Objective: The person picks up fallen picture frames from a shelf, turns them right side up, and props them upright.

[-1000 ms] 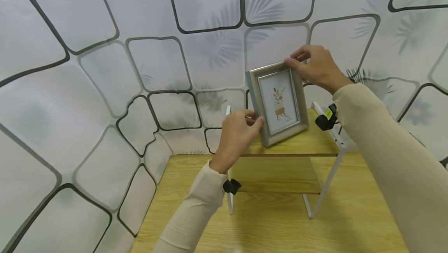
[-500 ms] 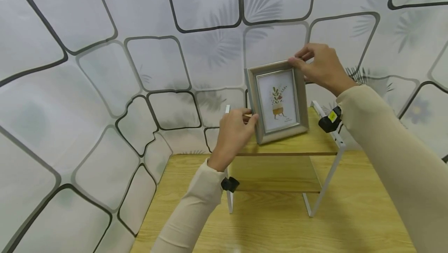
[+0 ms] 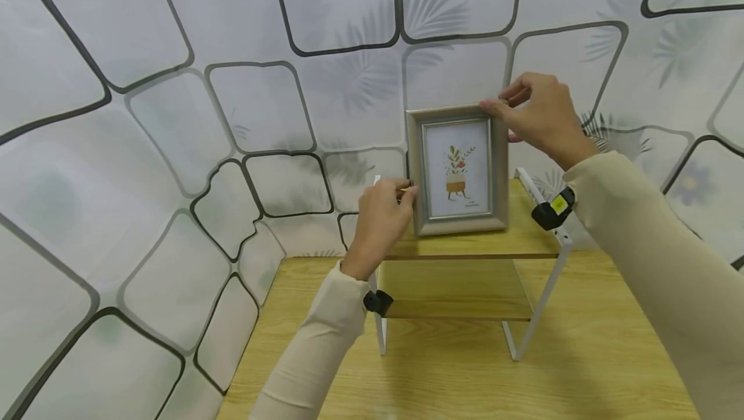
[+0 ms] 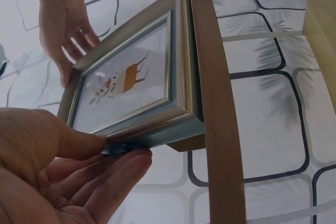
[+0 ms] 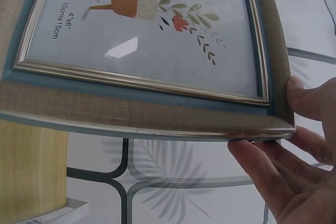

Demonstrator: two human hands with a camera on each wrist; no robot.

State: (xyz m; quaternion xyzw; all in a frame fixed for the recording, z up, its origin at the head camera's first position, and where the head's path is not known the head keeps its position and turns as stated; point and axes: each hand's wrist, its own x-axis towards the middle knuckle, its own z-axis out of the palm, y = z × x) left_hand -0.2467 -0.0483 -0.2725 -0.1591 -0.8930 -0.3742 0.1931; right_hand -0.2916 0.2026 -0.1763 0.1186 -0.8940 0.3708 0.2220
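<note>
A picture frame (image 3: 456, 169) with a champagne-coloured border and a potted-plant print stands on the upper shelf (image 3: 529, 229) of a small rack, facing the head camera. At its upper right corner my right hand (image 3: 540, 113) grips it, thumb (image 5: 302, 95) on the front border and fingers behind. My left hand (image 3: 380, 220) is at the left side of the frame. In the left wrist view its thumb (image 4: 79, 142) touches the side edge, with the fingers curled in behind. The back of the frame is hidden in the head view.
The rack has a lower wooden shelf (image 3: 453, 287) and white metal legs (image 3: 540, 310). It stands on a wood-grain surface (image 3: 459, 381). Close behind rises a wall (image 3: 360, 103) with a pattern of rounded outlines and leaves, which also runs along the left.
The picture frame has gone from tilted to upright and turned to face forward. My left hand has shifted slightly left, and my right hand slightly right with the corner.
</note>
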